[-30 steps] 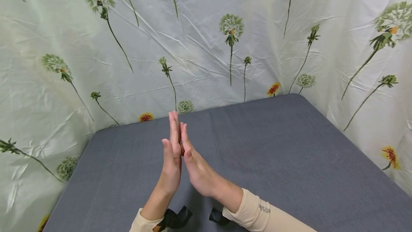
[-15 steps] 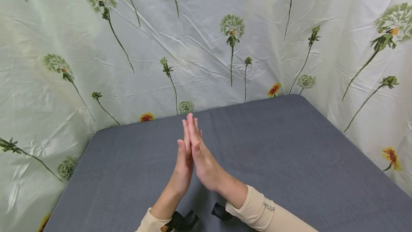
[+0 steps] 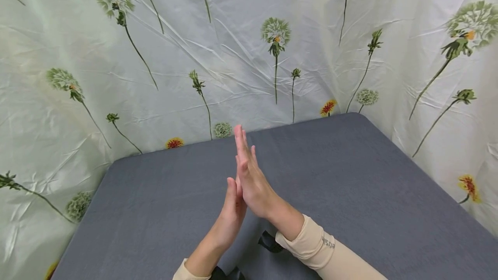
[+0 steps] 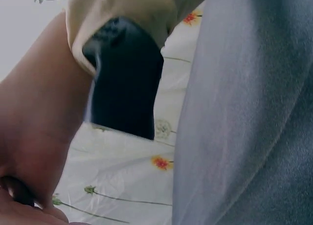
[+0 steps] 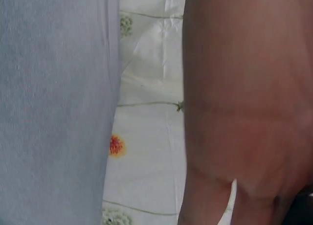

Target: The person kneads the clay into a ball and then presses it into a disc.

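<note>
At far L, see cloth, pale & creased, hanging behind & along both sides of tbl, printed w/ green dandelions & red-yellow blooms. Find tbl grey, w/ rounded far corners. Then L sleeve, beige, cut off by bottom edge, w/ blk mount by cuff, also partly cut off. Up from there, L hand, raised over tbl, released rather than clenched, w/ thumb straight up & fingers mostly hidden behind R hand. Just R of ctr, R hand, likewise released, w/ straight fingers pointing up, pressed palm to palm w/ L hand & reaching higher. In R wrist view, see bare skin v. close, too blurred for detail. Below R hand, R mount, blk, next to cuff. Further R, R sleeve, beige, w/ dk lettering, slanting down to bottom edge. Far R, cloth again beyond tbl edge, w/ big dandelion high up.
</note>
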The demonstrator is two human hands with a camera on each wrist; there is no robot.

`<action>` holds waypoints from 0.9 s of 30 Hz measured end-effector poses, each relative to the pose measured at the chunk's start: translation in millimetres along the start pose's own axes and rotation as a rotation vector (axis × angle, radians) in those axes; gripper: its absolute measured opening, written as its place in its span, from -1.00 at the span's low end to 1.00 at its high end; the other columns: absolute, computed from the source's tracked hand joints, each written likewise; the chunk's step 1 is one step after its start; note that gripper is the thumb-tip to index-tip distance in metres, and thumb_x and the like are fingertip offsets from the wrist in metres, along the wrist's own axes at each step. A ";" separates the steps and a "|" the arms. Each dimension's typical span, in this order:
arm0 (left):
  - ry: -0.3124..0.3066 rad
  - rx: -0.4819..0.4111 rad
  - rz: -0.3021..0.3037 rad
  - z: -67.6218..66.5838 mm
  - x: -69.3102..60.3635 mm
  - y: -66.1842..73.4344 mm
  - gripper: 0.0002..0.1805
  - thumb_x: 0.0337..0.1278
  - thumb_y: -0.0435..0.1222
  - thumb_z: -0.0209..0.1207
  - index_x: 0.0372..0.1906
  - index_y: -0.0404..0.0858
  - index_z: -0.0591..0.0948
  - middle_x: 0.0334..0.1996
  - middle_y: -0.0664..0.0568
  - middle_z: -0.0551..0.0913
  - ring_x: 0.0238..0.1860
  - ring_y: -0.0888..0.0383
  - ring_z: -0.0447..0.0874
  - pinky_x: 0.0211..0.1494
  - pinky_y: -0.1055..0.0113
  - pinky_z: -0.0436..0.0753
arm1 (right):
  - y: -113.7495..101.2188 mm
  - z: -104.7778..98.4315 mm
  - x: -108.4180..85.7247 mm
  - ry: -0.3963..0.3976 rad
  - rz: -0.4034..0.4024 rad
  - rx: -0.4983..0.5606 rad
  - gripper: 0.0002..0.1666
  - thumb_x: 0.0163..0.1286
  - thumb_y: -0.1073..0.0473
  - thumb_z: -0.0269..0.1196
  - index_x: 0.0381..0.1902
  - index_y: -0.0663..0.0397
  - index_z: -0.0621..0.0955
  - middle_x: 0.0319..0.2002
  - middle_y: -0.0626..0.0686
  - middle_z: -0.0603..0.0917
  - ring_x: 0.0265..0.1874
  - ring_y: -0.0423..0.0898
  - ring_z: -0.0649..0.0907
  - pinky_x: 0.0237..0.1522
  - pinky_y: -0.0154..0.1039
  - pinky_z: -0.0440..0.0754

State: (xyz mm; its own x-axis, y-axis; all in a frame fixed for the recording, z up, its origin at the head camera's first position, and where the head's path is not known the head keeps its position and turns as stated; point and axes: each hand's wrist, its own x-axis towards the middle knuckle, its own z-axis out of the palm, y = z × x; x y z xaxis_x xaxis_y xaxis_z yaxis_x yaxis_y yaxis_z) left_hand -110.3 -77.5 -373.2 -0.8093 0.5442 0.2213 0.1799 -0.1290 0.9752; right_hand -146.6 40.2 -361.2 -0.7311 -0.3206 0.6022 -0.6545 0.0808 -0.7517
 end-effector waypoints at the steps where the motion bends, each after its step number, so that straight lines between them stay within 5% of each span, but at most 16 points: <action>1: -0.012 0.004 -0.001 0.7 -0.4 0.4 -0.11 0.58 0.32 -0.83 0.76 -0.10 -0.43 0.76 0.10 -0.53 0.75 -0.09 -0.67 0.66 -0.45 -0.48 | 1.0 -1.1 0.8 0.002 0.004 -0.005 0.12 0.56 -0.63 -0.65 0.78 -0.06 -0.29 0.79 -0.11 -0.30 0.78 -0.06 -0.30 0.70 0.33 -0.43; 14: -0.087 0.043 -0.078 6.7 -7.1 11.9 -0.23 0.61 0.29 -0.83 0.72 0.11 -0.52 0.70 0.26 -0.67 0.75 -0.01 -0.69 0.71 -0.36 -0.44 | 25.3 -16.7 9.4 0.068 0.063 0.033 0.21 0.48 -0.72 -0.59 0.77 -0.11 -0.37 0.79 -0.07 -0.32 0.78 0.04 -0.29 0.65 0.37 -0.53; 21: -0.074 0.015 -0.027 9.6 -8.4 16.6 -0.26 0.62 0.26 -0.84 0.71 0.13 -0.52 0.70 0.30 -0.67 0.73 0.04 -0.75 0.70 -0.34 -0.51 | 33.6 -13.7 8.8 0.055 0.116 0.110 0.17 0.48 -0.73 -0.57 0.76 -0.21 -0.40 0.78 -0.13 -0.36 0.77 -0.05 -0.30 0.64 0.40 -0.54; 27: -0.005 0.006 0.018 8.8 -8.6 13.3 -0.28 0.62 0.24 -0.86 0.71 0.15 -0.53 0.71 0.33 -0.63 0.73 0.08 -0.75 0.68 -0.32 -0.57 | 31.6 -4.5 5.7 0.020 0.140 0.110 0.19 0.47 -0.73 -0.60 0.77 -0.17 -0.40 0.78 -0.12 -0.31 0.78 -0.08 -0.24 0.66 0.41 -0.46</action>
State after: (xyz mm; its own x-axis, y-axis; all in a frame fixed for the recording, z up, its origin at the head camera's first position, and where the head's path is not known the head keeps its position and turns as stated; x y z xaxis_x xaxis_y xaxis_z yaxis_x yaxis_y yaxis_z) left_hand -96.0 -76.5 -362.1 -0.8031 0.5460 0.2386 0.1978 -0.1335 0.9711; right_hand -172.3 45.2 -380.3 -0.8180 -0.2948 0.4939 -0.5218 0.0193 -0.8528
